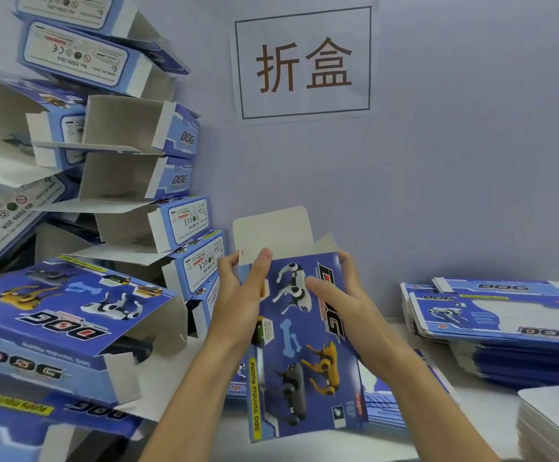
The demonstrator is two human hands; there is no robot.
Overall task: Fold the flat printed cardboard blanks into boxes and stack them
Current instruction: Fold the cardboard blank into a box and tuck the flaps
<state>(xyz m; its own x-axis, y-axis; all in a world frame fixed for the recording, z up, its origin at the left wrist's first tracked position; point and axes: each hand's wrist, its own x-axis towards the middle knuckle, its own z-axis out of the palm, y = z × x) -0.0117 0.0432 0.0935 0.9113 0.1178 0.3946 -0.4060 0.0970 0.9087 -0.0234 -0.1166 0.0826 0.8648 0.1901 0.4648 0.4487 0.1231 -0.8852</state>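
Note:
A blue printed box (300,355) with robot-dog pictures stands upright in front of me, its white top flap (271,228) raised and open. My left hand (241,295) grips its upper left edge, thumb on the printed face. My right hand (338,288) holds the upper right edge, fingers wrapped behind and thumb across the front. A tall pile of folded boxes (111,181) with open ends leans against the wall at left. Flat blanks (491,331) lie stacked on the right.
A paper sign (305,61) with two characters hangs on the pale wall. Another stack of white-sided blanks (551,421) sits at the lower right. A few flat blanks (388,405) lie on the white table under the held box.

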